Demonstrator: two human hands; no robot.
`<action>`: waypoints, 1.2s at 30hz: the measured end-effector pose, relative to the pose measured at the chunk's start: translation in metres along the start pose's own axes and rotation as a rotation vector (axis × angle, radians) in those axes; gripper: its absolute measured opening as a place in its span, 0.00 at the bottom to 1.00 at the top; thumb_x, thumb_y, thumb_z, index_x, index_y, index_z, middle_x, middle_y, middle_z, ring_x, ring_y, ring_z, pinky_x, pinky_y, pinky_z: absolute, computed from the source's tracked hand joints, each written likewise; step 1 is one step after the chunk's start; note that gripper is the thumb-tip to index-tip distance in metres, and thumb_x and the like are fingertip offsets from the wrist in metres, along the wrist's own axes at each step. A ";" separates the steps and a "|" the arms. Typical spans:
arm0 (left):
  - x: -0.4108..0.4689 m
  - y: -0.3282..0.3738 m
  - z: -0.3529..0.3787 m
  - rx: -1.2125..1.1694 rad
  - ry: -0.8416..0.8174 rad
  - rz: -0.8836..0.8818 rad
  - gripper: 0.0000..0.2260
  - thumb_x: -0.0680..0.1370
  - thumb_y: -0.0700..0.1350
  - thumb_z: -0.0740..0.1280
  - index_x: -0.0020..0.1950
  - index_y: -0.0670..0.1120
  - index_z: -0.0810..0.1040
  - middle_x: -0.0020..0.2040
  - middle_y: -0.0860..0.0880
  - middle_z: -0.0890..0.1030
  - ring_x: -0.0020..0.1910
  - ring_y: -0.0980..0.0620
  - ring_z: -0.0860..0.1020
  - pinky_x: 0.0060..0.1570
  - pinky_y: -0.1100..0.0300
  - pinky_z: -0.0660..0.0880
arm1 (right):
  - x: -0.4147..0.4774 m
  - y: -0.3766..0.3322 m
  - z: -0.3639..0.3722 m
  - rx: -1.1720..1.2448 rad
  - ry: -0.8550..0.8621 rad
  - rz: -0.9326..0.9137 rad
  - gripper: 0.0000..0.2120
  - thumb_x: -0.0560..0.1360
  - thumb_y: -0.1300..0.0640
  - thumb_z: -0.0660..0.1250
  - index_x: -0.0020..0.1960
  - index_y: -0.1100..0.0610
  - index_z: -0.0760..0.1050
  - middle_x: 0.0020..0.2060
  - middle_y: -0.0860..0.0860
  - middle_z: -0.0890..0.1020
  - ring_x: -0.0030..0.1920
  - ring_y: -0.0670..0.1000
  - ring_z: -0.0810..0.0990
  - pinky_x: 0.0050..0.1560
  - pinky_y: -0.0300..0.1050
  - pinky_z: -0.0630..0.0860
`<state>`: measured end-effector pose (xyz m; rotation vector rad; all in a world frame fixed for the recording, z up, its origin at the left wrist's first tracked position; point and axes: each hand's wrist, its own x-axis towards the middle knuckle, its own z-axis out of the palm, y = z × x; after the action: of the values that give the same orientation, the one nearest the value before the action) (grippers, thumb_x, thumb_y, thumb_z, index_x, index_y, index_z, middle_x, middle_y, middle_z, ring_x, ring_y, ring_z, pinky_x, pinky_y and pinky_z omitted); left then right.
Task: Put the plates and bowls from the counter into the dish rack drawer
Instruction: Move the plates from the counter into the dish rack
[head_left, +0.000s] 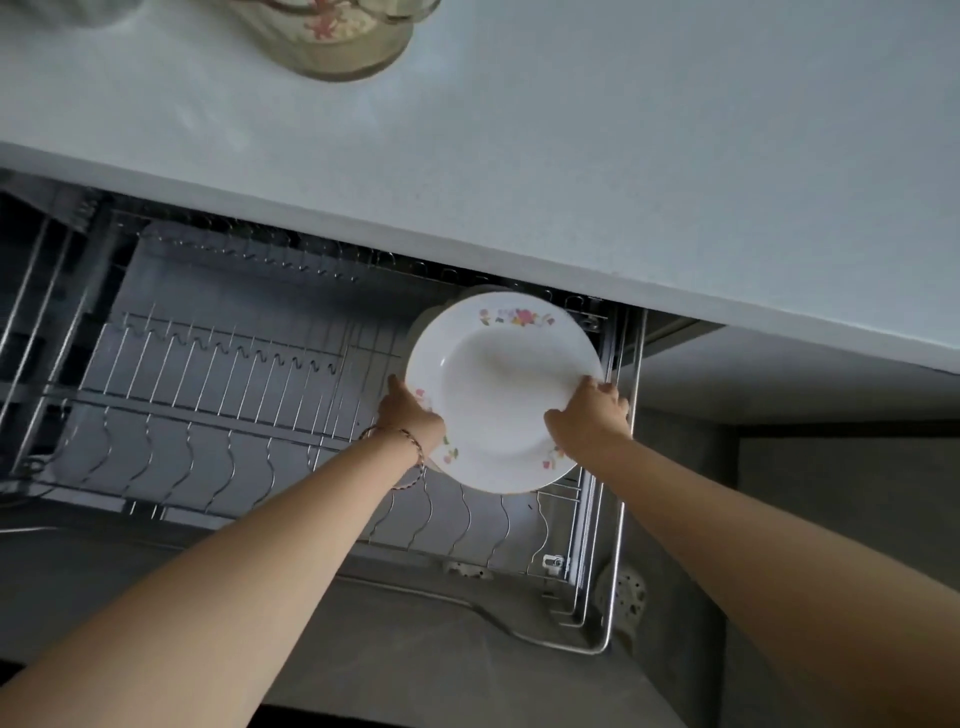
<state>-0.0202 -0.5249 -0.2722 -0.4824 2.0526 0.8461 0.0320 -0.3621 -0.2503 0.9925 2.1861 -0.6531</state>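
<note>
A floral plate (501, 395) is clamped at its rim by the left hand (410, 413) at eight o'clock and the right hand (587, 415) at four — held steady over the dish rack drawer (218, 384), probably for slotting upright at its right end, behind which another plate's edge is glimpsed.

No text, label or number is legible — anywhere
</note>
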 end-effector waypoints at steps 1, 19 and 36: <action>-0.007 0.003 -0.005 0.086 0.044 0.037 0.27 0.74 0.34 0.62 0.72 0.41 0.59 0.69 0.41 0.69 0.64 0.41 0.73 0.63 0.51 0.73 | -0.007 0.000 -0.007 0.013 -0.057 -0.026 0.24 0.73 0.61 0.58 0.69 0.61 0.64 0.65 0.60 0.70 0.65 0.60 0.69 0.64 0.51 0.70; -0.152 0.276 -0.076 -0.192 0.059 0.437 0.06 0.75 0.37 0.58 0.46 0.45 0.73 0.36 0.49 0.76 0.29 0.54 0.76 0.27 0.64 0.69 | -0.042 -0.032 -0.330 0.090 0.151 -0.481 0.08 0.73 0.61 0.63 0.46 0.52 0.79 0.50 0.54 0.84 0.50 0.54 0.82 0.49 0.41 0.76; 0.028 0.452 -0.053 -0.874 0.195 0.174 0.08 0.73 0.30 0.64 0.48 0.40 0.72 0.45 0.41 0.76 0.40 0.45 0.75 0.36 0.56 0.74 | 0.214 -0.142 -0.438 0.421 0.166 -0.310 0.15 0.71 0.54 0.68 0.53 0.64 0.76 0.33 0.55 0.78 0.40 0.57 0.81 0.33 0.47 0.79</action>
<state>-0.3372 -0.2478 -0.0963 -0.8809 1.8223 1.8710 -0.3403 -0.0575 -0.0871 0.9435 2.4299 -1.2550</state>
